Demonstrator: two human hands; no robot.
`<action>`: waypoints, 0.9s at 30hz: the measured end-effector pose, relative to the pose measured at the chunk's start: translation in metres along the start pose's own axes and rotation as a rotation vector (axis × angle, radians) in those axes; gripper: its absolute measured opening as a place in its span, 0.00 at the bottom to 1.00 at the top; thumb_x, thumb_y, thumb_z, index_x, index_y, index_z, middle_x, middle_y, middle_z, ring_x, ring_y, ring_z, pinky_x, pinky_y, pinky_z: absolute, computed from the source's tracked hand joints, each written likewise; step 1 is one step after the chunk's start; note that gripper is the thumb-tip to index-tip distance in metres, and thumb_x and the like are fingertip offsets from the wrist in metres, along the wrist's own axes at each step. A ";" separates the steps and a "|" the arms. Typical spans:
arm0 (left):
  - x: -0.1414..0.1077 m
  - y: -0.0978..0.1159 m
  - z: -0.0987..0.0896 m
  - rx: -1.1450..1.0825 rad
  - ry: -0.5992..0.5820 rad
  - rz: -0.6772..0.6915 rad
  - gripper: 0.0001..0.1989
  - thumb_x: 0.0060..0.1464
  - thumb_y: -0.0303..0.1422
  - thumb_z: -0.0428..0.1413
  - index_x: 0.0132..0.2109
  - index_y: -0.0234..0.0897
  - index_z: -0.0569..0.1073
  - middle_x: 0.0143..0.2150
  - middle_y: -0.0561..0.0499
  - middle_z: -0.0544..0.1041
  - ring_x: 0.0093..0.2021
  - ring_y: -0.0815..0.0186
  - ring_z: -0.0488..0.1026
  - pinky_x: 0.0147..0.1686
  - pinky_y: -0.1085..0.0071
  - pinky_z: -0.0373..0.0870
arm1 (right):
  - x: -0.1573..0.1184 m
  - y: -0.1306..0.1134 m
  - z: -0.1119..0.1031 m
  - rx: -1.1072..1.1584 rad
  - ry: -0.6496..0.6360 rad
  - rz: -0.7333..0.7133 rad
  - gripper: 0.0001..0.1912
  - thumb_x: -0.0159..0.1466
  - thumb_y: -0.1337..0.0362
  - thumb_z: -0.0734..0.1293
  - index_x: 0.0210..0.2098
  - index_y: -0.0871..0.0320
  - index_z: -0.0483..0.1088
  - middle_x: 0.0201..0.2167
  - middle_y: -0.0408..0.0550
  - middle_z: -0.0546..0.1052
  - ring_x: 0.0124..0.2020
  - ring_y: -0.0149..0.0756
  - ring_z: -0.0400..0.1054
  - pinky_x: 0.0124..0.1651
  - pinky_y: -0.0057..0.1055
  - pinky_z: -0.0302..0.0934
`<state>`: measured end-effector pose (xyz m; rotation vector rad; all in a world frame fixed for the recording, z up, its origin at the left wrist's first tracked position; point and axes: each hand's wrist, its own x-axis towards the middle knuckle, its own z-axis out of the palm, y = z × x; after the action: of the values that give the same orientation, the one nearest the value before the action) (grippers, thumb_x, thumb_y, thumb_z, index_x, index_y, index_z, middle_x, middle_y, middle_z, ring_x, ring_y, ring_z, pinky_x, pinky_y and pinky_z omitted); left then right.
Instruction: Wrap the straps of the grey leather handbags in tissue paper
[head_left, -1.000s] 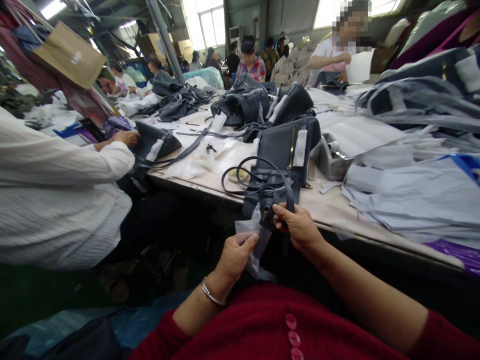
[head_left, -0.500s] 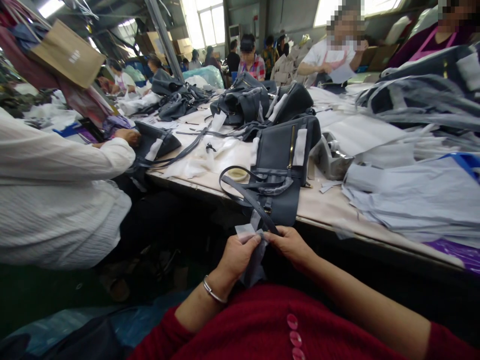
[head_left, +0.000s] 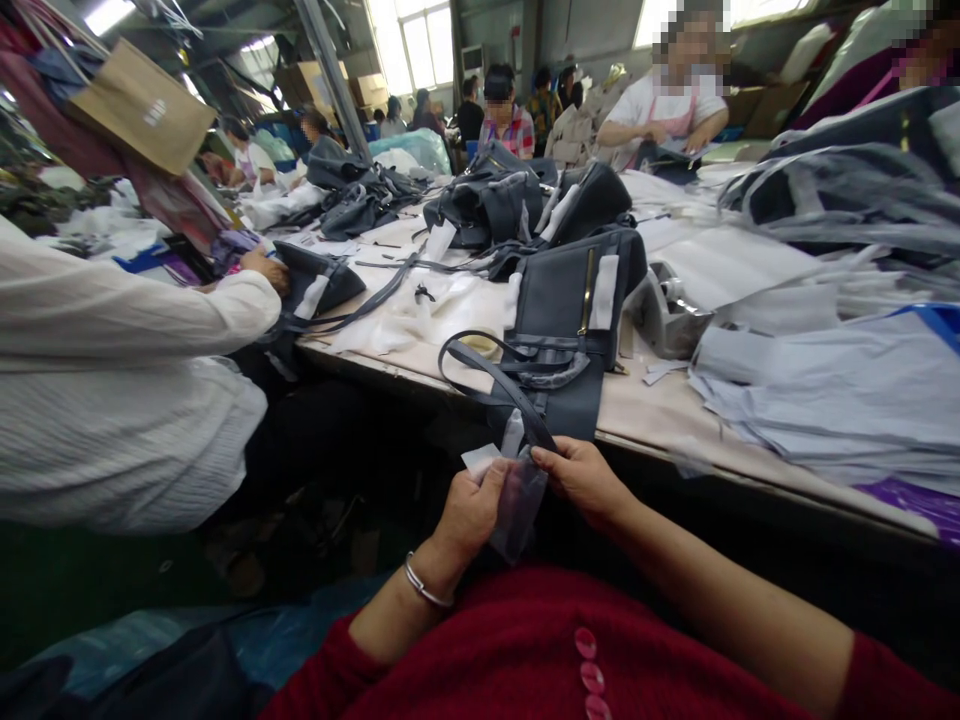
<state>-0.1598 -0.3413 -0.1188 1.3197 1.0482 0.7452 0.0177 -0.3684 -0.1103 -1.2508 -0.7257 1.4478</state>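
Observation:
In front of my red top, my left hand point(head_left: 466, 508) pinches a thin, clear plastic wrap point(head_left: 519, 515) together with a small white slip point(head_left: 481, 461). Just right of it, my right hand point(head_left: 589, 478) grips the end of a dark leather strap point(head_left: 529, 412), with the plastic's edge close to its fingertips. This strap loops back to a dark navy handbag point(head_left: 553, 290) lying on the table's near edge. The bag has a gold zip point(head_left: 587, 290), white padding point(head_left: 603, 292) beside it and a plastic-wrapped handle point(head_left: 555, 373).
A roll of tape point(head_left: 487, 345) lies left of the bag, a grey tape dispenser point(head_left: 667, 310) right of it. White paper sheets point(head_left: 810, 385) spread on the right. More dark bags point(head_left: 480, 205) are heaped behind. A co-worker in a white top point(head_left: 120, 400) sits close on the left.
My hands have drawn slightly apart, the left moving a little left with the slip and plastic. The plastic is now spread wider between them. Across the table, a co-worker's hands have come down.

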 end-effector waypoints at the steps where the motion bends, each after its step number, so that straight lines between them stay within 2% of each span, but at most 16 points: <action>1: 0.000 0.001 -0.006 -0.025 0.029 0.008 0.24 0.62 0.50 0.50 0.44 0.33 0.80 0.33 0.46 0.80 0.32 0.63 0.76 0.33 0.70 0.71 | 0.000 -0.001 -0.001 0.005 -0.001 -0.004 0.21 0.49 0.49 0.76 0.26 0.61 0.72 0.17 0.37 0.66 0.18 0.24 0.52 0.22 0.26 0.45; 3: 0.001 0.009 -0.018 -0.025 0.022 0.090 0.24 0.62 0.49 0.50 0.41 0.33 0.81 0.40 0.43 0.80 0.41 0.60 0.77 0.41 0.68 0.72 | 0.001 -0.003 -0.002 0.010 0.004 -0.001 0.21 0.50 0.49 0.76 0.29 0.61 0.73 0.19 0.40 0.71 0.20 0.27 0.59 0.25 0.27 0.52; 4: 0.001 0.014 -0.024 -0.001 -0.039 0.137 0.23 0.62 0.48 0.51 0.39 0.34 0.81 0.46 0.41 0.80 0.46 0.58 0.76 0.47 0.67 0.71 | 0.001 -0.004 -0.002 0.008 0.005 -0.001 0.20 0.50 0.49 0.75 0.30 0.60 0.73 0.21 0.41 0.72 0.21 0.29 0.62 0.27 0.28 0.55; 6: 0.001 0.027 -0.030 0.076 -0.241 0.198 0.21 0.62 0.46 0.52 0.38 0.35 0.82 0.56 0.42 0.75 0.55 0.56 0.72 0.54 0.65 0.67 | 0.003 -0.003 0.000 -0.023 0.002 -0.012 0.19 0.51 0.50 0.74 0.31 0.60 0.75 0.24 0.43 0.75 0.24 0.32 0.65 0.30 0.30 0.58; 7: 0.001 0.032 -0.031 0.118 -0.343 0.205 0.20 0.61 0.45 0.53 0.38 0.36 0.83 0.58 0.43 0.74 0.56 0.55 0.71 0.56 0.65 0.66 | 0.004 -0.002 0.002 -0.056 0.001 -0.026 0.18 0.52 0.51 0.74 0.31 0.60 0.75 0.24 0.43 0.75 0.24 0.33 0.66 0.30 0.30 0.58; 9: 0.002 0.037 -0.026 0.197 -0.459 0.215 0.19 0.61 0.45 0.53 0.40 0.37 0.83 0.52 0.43 0.77 0.50 0.58 0.74 0.52 0.66 0.68 | 0.007 0.001 0.006 -0.142 -0.015 -0.065 0.15 0.53 0.53 0.73 0.29 0.60 0.75 0.24 0.43 0.75 0.24 0.31 0.64 0.29 0.29 0.57; 12: 0.006 0.034 -0.014 0.282 -0.437 0.223 0.20 0.62 0.46 0.51 0.39 0.36 0.82 0.36 0.46 0.79 0.36 0.63 0.74 0.40 0.70 0.70 | 0.008 0.003 0.010 -0.241 -0.051 -0.077 0.14 0.55 0.55 0.72 0.24 0.60 0.72 0.20 0.41 0.72 0.22 0.29 0.60 0.26 0.27 0.53; 14: 0.009 0.028 -0.008 0.326 -0.394 0.218 0.20 0.63 0.44 0.50 0.37 0.35 0.81 0.31 0.48 0.78 0.32 0.65 0.72 0.36 0.71 0.69 | 0.007 0.000 0.007 -0.244 -0.022 -0.057 0.17 0.55 0.53 0.71 0.22 0.60 0.70 0.17 0.38 0.67 0.19 0.27 0.56 0.23 0.26 0.49; 16: 0.010 0.022 -0.006 0.363 -0.363 0.219 0.19 0.63 0.42 0.50 0.36 0.34 0.80 0.30 0.48 0.77 0.31 0.65 0.71 0.35 0.72 0.68 | 0.004 -0.006 0.001 -0.202 0.013 -0.035 0.19 0.56 0.49 0.71 0.24 0.60 0.70 0.15 0.36 0.62 0.17 0.24 0.50 0.21 0.25 0.44; 18: 0.010 0.018 -0.004 0.379 -0.341 0.227 0.18 0.63 0.41 0.51 0.36 0.34 0.79 0.30 0.49 0.77 0.31 0.65 0.71 0.35 0.72 0.67 | 0.000 -0.012 -0.004 -0.163 -0.027 0.004 0.21 0.56 0.46 0.70 0.28 0.60 0.72 0.16 0.35 0.63 0.16 0.23 0.48 0.20 0.25 0.41; 22: 0.008 0.015 -0.001 0.356 -0.345 0.253 0.16 0.63 0.38 0.50 0.35 0.34 0.77 0.31 0.50 0.76 0.32 0.67 0.70 0.36 0.73 0.67 | -0.007 -0.016 -0.003 -0.247 -0.141 0.047 0.18 0.51 0.51 0.76 0.30 0.61 0.75 0.21 0.40 0.71 0.21 0.27 0.59 0.26 0.26 0.53; 24: 0.008 0.015 0.000 0.356 -0.350 0.269 0.16 0.63 0.37 0.49 0.35 0.34 0.77 0.31 0.50 0.75 0.32 0.67 0.70 0.36 0.73 0.67 | -0.007 -0.014 0.001 -0.265 -0.116 0.043 0.17 0.49 0.54 0.77 0.28 0.61 0.75 0.21 0.40 0.72 0.23 0.29 0.62 0.29 0.27 0.56; 27: 0.009 0.014 -0.005 0.354 -0.327 0.250 0.16 0.62 0.39 0.51 0.35 0.34 0.79 0.33 0.49 0.77 0.34 0.66 0.72 0.38 0.72 0.68 | -0.005 -0.011 0.002 -0.180 -0.063 0.027 0.16 0.50 0.53 0.76 0.26 0.61 0.74 0.20 0.40 0.71 0.22 0.28 0.61 0.28 0.27 0.55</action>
<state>-0.1590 -0.3296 -0.1061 1.8331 0.7797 0.5127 0.0184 -0.3700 -0.0977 -1.3610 -0.9001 1.4747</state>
